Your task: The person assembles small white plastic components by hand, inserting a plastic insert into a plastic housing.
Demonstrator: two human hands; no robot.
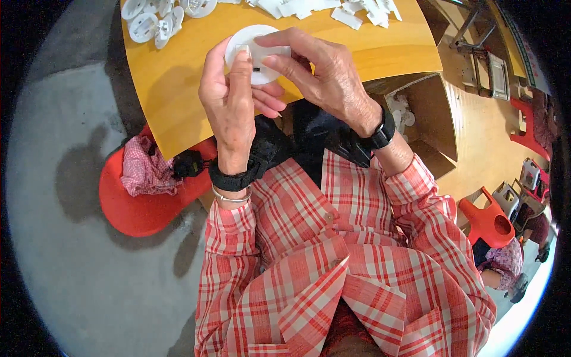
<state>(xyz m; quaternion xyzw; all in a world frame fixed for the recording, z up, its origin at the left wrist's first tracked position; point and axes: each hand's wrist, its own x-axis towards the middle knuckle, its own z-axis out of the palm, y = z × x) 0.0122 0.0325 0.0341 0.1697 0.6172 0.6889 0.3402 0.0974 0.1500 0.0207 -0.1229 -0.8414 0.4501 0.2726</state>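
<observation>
Here's the white disc (256,53) over the table (380,50), left hand (229,101) gripping it, thumb on top, likely for steadiness; right hand's (327,74) thumb and forefinger at its face, whether pinching I can't tell.

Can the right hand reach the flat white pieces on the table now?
Probably yes, if the right hand leaves the white disc; the flat white pieces lie beyond, with no obstacle visible.
</observation>
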